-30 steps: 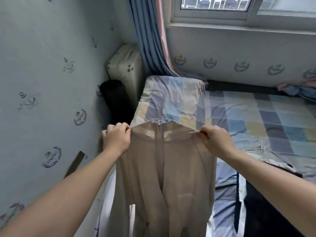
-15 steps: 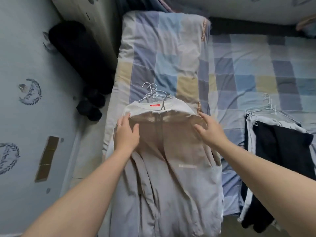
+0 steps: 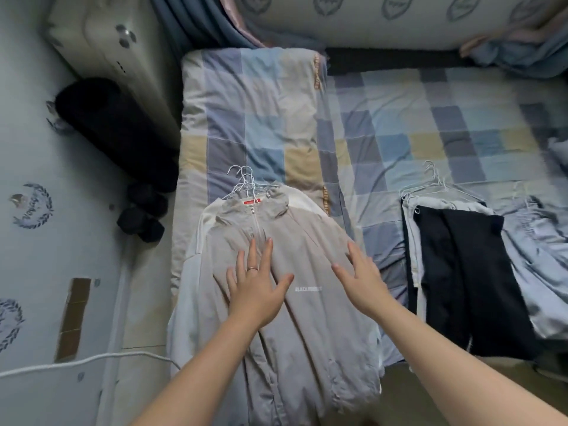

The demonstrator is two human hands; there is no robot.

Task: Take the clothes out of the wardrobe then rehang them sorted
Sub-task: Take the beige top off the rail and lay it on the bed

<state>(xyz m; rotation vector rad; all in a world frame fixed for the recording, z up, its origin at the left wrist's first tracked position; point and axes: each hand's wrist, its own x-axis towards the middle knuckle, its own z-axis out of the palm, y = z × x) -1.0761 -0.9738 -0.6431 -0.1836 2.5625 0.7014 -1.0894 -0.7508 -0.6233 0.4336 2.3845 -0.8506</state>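
A beige zip jacket (image 3: 307,272) lies flat on top of a pile of pale clothes on a folded checked quilt (image 3: 246,118) at the left edge of the bed (image 3: 430,124), its wire hangers (image 3: 242,182) poking out above the collar. The left hand (image 3: 255,287) rests on its chest with fingers spread, holding nothing, and the right hand (image 3: 359,281) is also spread open just over it. To the right lies a second pile with a dark garment (image 3: 470,272) on top, and a black bag (image 3: 113,130) leans by the pale patterned wall (image 3: 30,210).

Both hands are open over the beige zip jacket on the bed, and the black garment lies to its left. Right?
No: the head view shows the black garment to the right of the beige zip jacket, not its left. The left hand and right hand are open over it, on the bed.
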